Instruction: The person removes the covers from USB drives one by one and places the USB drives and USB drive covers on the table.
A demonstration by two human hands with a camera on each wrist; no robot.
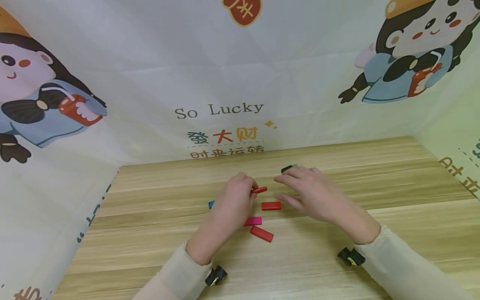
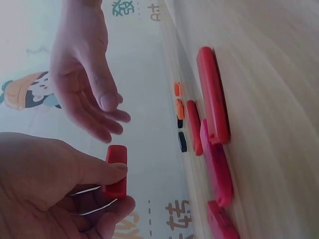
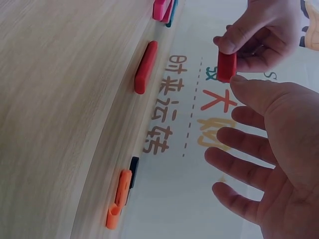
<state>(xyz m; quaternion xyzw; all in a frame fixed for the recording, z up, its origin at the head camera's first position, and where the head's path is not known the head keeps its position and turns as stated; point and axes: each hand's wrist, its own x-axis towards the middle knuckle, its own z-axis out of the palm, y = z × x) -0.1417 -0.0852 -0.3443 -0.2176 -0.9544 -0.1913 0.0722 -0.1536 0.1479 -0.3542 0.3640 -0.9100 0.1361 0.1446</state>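
My left hand (image 1: 234, 202) pinches a small, flat red stick (image 2: 116, 172), shaped like a capped flash drive, between thumb and fingers above the table. To its right, my right hand (image 1: 313, 193) has its fingers spread and slightly bent, holding nothing. In the right wrist view its thumb tip comes close to the lower end of the held red stick (image 3: 227, 67). Below the hands lie another red stick (image 1: 271, 206), a pink one (image 1: 253, 221) and a slanted red one (image 1: 261, 234). A blue piece (image 1: 211, 204) is mostly hidden behind my left hand.
Beyond my right hand sits a black piece (image 1: 286, 168). The right wrist view shows orange pieces (image 3: 123, 188) beside a black one (image 3: 134, 165). Behind the wood-grain table (image 1: 157, 179) hangs a printed white cloth (image 1: 150, 91), with more at both sides.
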